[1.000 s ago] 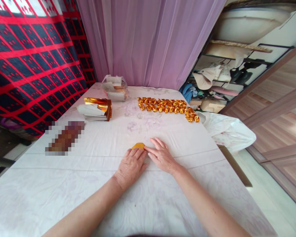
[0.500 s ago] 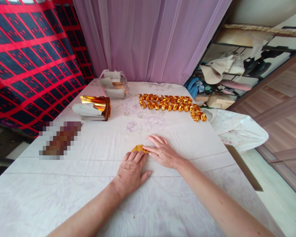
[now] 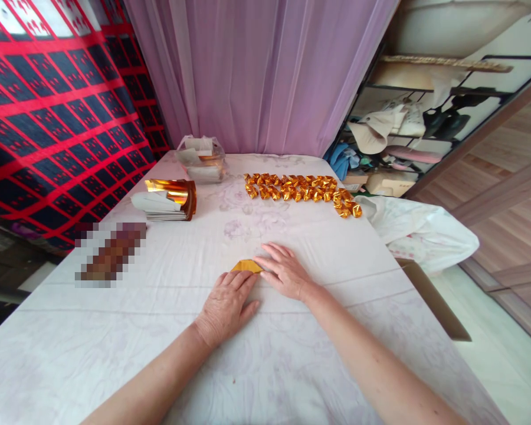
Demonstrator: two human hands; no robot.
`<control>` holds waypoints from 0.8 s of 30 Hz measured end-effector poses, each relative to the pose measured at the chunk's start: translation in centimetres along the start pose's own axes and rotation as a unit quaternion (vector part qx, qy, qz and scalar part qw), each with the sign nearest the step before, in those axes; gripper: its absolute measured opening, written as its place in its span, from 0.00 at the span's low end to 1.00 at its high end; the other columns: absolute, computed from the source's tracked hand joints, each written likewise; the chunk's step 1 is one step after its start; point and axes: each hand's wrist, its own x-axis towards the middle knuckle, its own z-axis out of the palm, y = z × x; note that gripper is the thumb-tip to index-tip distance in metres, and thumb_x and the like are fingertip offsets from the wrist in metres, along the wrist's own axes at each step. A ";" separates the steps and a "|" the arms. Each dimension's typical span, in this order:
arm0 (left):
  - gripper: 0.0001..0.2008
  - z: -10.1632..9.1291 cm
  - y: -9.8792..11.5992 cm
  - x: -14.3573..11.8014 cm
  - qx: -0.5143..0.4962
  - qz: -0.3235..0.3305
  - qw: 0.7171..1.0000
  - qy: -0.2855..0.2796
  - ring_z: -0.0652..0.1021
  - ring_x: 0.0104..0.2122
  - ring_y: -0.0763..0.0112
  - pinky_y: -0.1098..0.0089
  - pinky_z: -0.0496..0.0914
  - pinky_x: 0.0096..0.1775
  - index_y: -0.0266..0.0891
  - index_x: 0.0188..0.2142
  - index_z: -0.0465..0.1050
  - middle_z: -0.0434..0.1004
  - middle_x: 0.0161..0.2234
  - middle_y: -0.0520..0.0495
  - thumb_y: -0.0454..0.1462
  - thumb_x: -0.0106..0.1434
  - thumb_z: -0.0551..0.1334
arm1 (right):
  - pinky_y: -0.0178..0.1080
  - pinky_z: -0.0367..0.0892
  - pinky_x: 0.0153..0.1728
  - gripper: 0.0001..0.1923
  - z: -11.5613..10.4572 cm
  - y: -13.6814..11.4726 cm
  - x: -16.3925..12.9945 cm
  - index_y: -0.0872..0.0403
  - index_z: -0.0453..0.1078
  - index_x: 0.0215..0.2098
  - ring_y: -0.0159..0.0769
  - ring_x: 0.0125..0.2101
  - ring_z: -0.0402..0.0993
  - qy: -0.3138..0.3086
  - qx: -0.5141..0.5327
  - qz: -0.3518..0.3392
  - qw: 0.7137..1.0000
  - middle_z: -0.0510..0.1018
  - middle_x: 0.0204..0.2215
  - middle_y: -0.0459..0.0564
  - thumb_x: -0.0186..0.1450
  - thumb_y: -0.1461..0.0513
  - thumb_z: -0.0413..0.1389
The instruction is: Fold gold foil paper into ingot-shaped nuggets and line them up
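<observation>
A small folded piece of gold paper [image 3: 246, 265] lies flat on the table, its front part covered by fingers. My left hand [image 3: 229, 302] rests palm down with its fingertips on the near edge of the paper and its thumb stretched to the right. Flat beside it, my right hand [image 3: 285, 271] has its fingers spread, with the fingertips at the paper's right corner. Neither hand grips the paper. Farther back, several folded gold paper pieces [image 3: 307, 190] sit in rows.
A stack of gold and white paper sheets [image 3: 163, 206] stands at the back left, with a clear bag of more sheets [image 3: 202, 168] behind it. A pixelated patch covers something on the left. To the right are a white plastic bag [image 3: 429, 230] and shelves with a cap [image 3: 371, 133].
The view has shifted slightly. My right fingertips have slid a little to the right along the paper, so more of its gold surface shows. My left hand stays pressed on its near edge.
</observation>
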 end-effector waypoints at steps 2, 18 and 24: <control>0.19 -0.1 -0.9 -0.4 -0.022 0.015 0.999 0.042 0.72 0.52 0.58 0.56 0.67 0.54 0.37 0.56 0.66 0.72 0.53 0.39 0.39 0.68 0.56 | 0.52 0.55 0.61 0.19 0.1 -0.2 -0.4 0.48 0.72 0.57 0.48 0.63 0.56 0.008 0.011 0.005 1.000 0.65 0.62 0.57 0.67 0.59 0.56; 0.13 -2.2 -3.7 0.7 0.049 -0.146 0.988 0.026 0.77 0.38 0.59 0.61 0.69 0.40 0.43 0.45 0.78 0.81 0.38 0.45 0.41 0.69 0.56 | 0.52 0.59 0.59 0.15 0.6 -0.6 -0.7 0.49 0.76 0.51 0.48 0.60 0.61 0.042 0.032 0.023 0.998 0.71 0.57 0.56 0.67 0.60 0.57; 0.13 -2.5 -3.3 1.5 0.036 -0.161 0.986 0.005 0.78 0.38 0.61 0.62 0.68 0.41 0.45 0.44 0.79 0.82 0.37 0.46 0.41 0.69 0.56 | 0.50 0.62 0.57 0.14 0.8 -0.4 -0.7 0.50 0.75 0.51 0.46 0.57 0.64 0.073 0.042 0.017 0.996 0.74 0.55 0.55 0.68 0.61 0.54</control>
